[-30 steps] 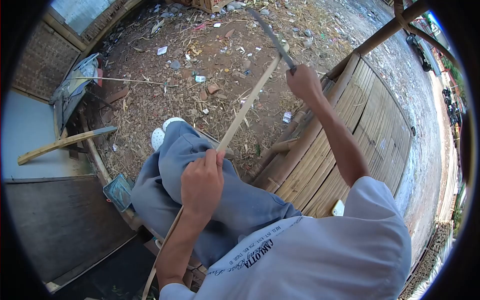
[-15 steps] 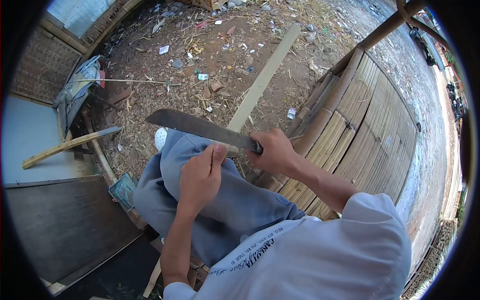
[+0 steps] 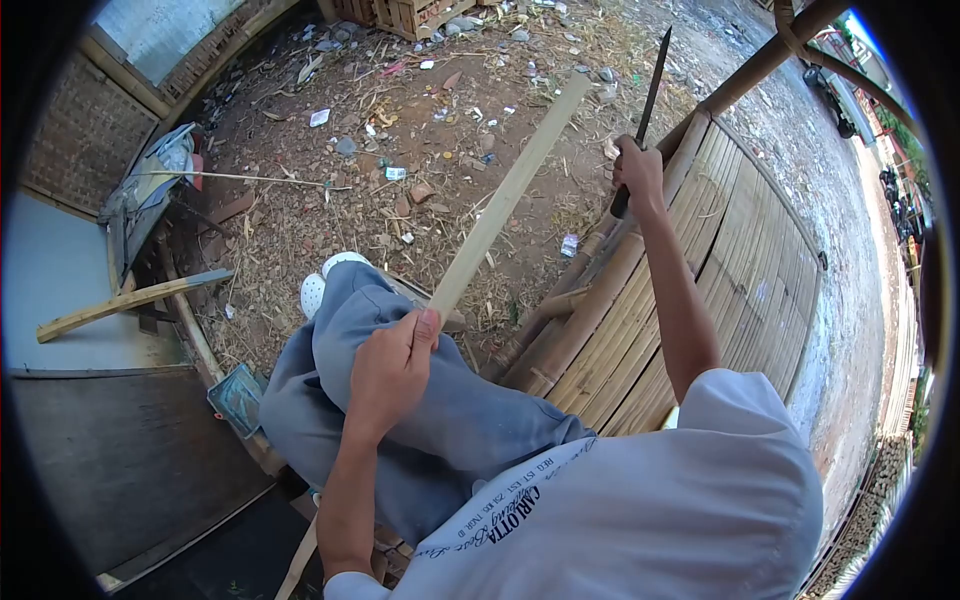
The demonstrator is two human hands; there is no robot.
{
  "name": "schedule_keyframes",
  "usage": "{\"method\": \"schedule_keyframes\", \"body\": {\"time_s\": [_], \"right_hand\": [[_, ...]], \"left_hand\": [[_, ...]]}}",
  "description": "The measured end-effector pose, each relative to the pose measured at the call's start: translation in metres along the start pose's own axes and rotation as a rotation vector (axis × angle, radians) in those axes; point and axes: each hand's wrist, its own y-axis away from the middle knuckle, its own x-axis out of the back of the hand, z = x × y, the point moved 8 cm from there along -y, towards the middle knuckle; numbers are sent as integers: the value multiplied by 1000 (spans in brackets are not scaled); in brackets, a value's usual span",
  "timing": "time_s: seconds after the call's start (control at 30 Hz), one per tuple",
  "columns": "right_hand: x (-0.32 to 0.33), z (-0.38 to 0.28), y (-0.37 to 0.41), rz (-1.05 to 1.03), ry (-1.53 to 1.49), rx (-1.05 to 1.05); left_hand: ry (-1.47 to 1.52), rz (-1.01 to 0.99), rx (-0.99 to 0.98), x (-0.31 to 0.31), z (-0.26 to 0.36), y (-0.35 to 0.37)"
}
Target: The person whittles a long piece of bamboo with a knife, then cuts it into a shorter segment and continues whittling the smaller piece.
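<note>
My left hand point(image 3: 393, 370) is closed round the near end of a long, pale, flat strip of bamboo point(image 3: 512, 195), above my knee. From there the strip slants up and away to the right, over the littered ground. Out to the right, beyond the strip, my right hand point(image 3: 637, 172) grips a machete point(image 3: 655, 90) by its dark handle. The blade points up and away, seen almost edge-on, and is apart from the strip. Part of the handle shows below my fist.
A bamboo-slat bench point(image 3: 690, 290) stands to my right. On the left, a wooden piece point(image 3: 130, 302) leans by a pale panel, with a blue-green basket point(image 3: 240, 398) near my leg. Wooden crates point(image 3: 405, 12) sit at the far edge. Litter and shavings cover the dirt ground point(image 3: 300, 220).
My right hand has swung the machete up and away from the strip, its blade turning from lying across the near end to pointing forward. My left hand keeps its hold.
</note>
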Motion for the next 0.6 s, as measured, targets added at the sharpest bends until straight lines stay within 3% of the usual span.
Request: {"method": "schedule_keyframes", "body": {"time_s": [0.03, 0.17, 0.23, 0.33, 0.43, 0.5, 0.57, 0.6], "right_hand": [[-15, -4, 35, -81, -189, -49], [-60, 25, 143, -330, -447, -254], [-85, 29, 188, -423, -599, -294], [-115, 23, 230, -406, -691, -344], [-134, 17, 239, -391, -690, -316], [-140, 10, 238, -391, -756, -337], [-143, 10, 235, -413, -743, -372], [-141, 7, 232, -406, -753, -355]], "left_hand": [[46, -7, 12, -1, -2, -2], [26, -40, 5, -7, 7, -5], [-217, 5, -73, -8, 21, -3], [-260, 14, -131, -11, 23, -1], [-215, 26, -24, -7, 13, 13], [90, 427, -266, 23, 31, 43], [-197, 533, -296, 55, 33, 95], [-163, 673, -237, 69, 13, 128]]}}
